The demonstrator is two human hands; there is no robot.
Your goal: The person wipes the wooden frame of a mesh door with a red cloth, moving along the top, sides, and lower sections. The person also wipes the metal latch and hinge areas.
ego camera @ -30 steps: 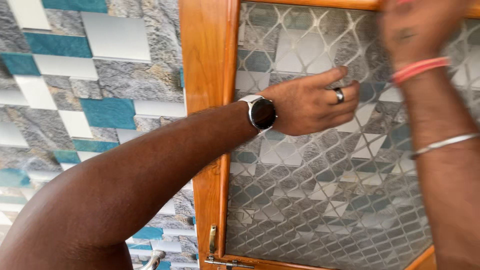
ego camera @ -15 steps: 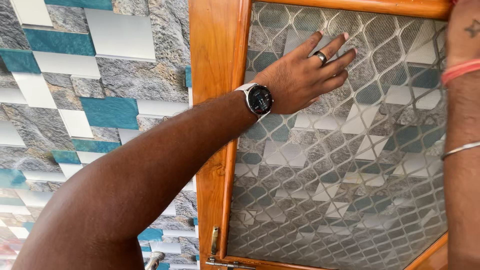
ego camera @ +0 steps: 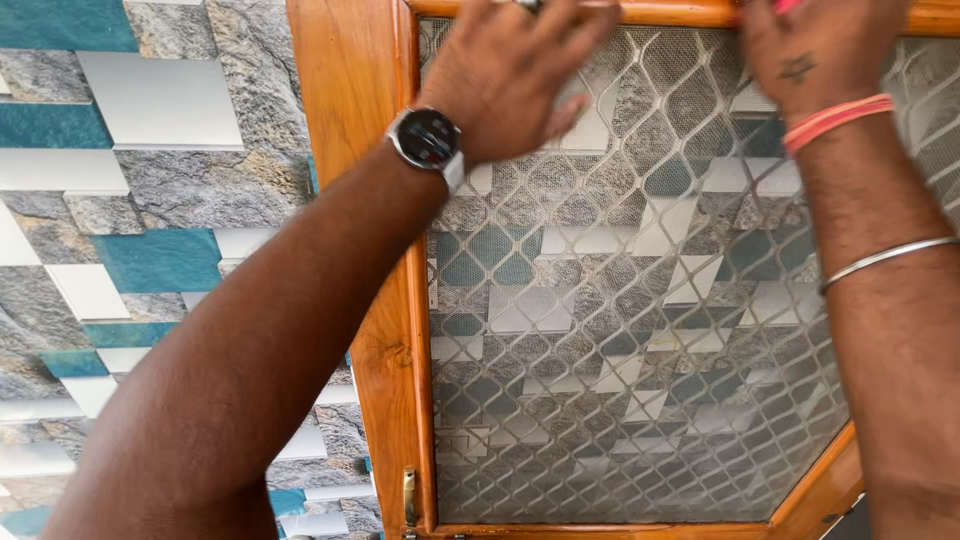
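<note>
Head view: both hands' fingers (ego camera: 560,40) press the mesh panel (ego camera: 640,300) top.

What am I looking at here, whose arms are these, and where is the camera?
There is no machine here: the arms belong to a person wearing a camera on the head, so you see what they see.

The left hand, with a dark wristwatch and a ring, lies flat against the top of a wire mesh screen. The right hand, with pink bands at the wrist and a thin metal bangle further down the arm, reaches the same top edge.

The mesh sits in a wooden frame, with a small metal latch low on it. To the left is a wall of grey stone, white and teal tiles. Neither hand holds a tool; the fingertips are partly cut off by the picture's edge.
</note>
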